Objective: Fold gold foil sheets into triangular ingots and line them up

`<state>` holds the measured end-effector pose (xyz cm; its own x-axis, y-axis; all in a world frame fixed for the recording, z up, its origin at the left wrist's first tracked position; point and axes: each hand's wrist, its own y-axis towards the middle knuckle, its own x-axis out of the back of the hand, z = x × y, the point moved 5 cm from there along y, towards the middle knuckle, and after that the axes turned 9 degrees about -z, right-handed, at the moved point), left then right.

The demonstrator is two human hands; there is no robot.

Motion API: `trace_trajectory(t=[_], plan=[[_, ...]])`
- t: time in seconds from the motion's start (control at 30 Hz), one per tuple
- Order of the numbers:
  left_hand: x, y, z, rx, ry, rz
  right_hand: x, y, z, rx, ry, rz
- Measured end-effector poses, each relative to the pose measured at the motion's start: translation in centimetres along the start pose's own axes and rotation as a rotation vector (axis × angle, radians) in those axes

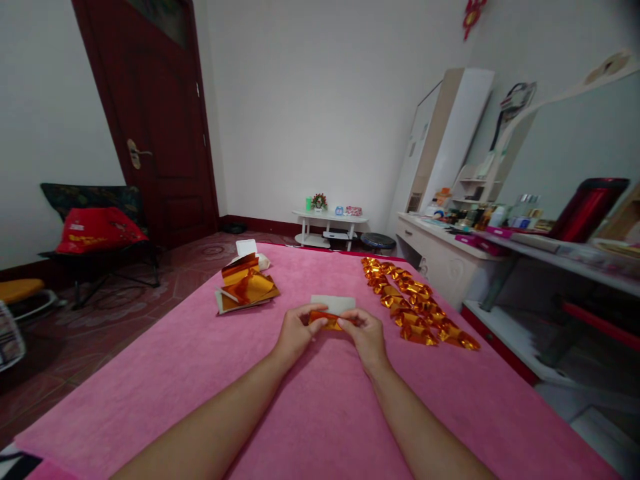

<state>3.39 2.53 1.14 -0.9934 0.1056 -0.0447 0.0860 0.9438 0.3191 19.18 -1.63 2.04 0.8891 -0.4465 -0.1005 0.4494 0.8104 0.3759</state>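
Between my two hands is a gold foil paper sheet [330,322], backed by a pale grey part [334,304] that stands up behind it. My left hand [299,328] pinches its left end with thumb and fingers. On the other end, my right hand [369,333] has a similar pinch. The foil looks partly rolled or folded along its near edge. To the left lies a loose stack of gold foil sheets [250,287]. Rows of folded gold foil pieces [410,300] are laid out on the right.
A pink cloth [200,373] covers the table. Behind the foil stack are a white box [246,247] and a pale crumpled item [263,261]. A white dresser [435,241] with bottles stands at the right, and a chair with a red bag [103,230] at the left.
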Motion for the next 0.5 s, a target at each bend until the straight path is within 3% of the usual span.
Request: trace_trajectory(t=[0.3,0.5], plan=[[0.4,0.1,0.3,0.100,-0.030,-0.057,0.1,0.2,-1.0,-0.029,0.073,-0.005],[0.7,0.3,0.5,0.057,-0.039,-0.077,0.2,0.2,-1.0,-0.056,0.079,0.000]])
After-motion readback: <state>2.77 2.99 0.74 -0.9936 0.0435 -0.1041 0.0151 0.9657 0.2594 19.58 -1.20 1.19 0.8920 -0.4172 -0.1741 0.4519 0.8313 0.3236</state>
